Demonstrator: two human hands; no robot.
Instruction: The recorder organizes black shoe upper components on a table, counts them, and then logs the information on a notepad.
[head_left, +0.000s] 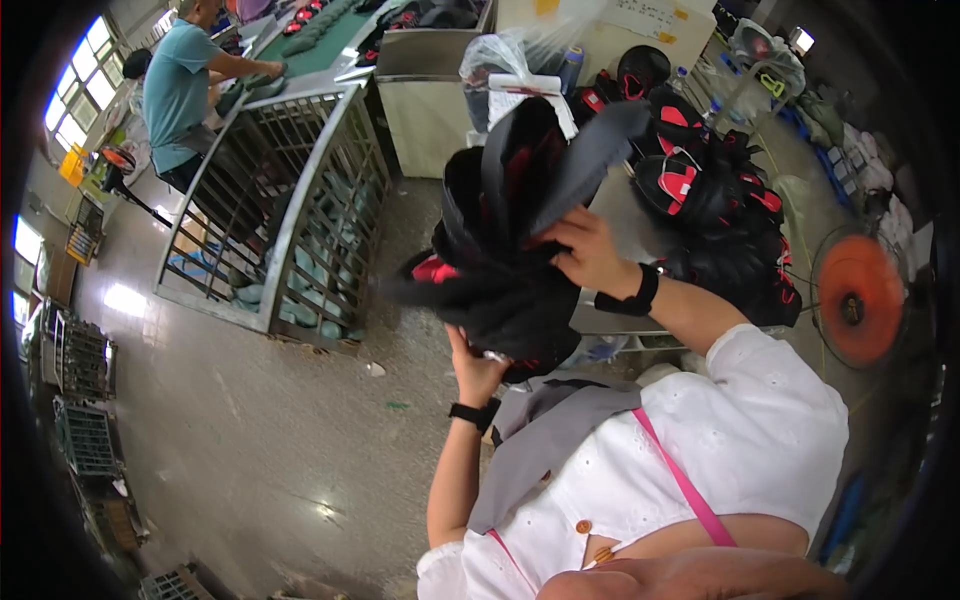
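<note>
In front of my body I hold up a bundle of black shoe uppers (520,290) with red lining showing inside. My left hand (474,366) is closed on the bundle's lower edge, its fingers partly hidden under the black material. Higher up, my right hand (596,254) pinches the bundle's right side, where long dark flaps stand up. The bundle's left edge is smeared by motion. Right of it, more black and red shoe uppers (676,180) lie heaped on a grey metal table (615,220).
A metal-barred cart (275,300) with grey-green shoe forms stands to the left. Beyond it, a person in a teal shirt (182,95) works at a green conveyor (330,45). An orange round fan (858,300) is at the right. A clear plastic bag (490,60) sits behind the bundle.
</note>
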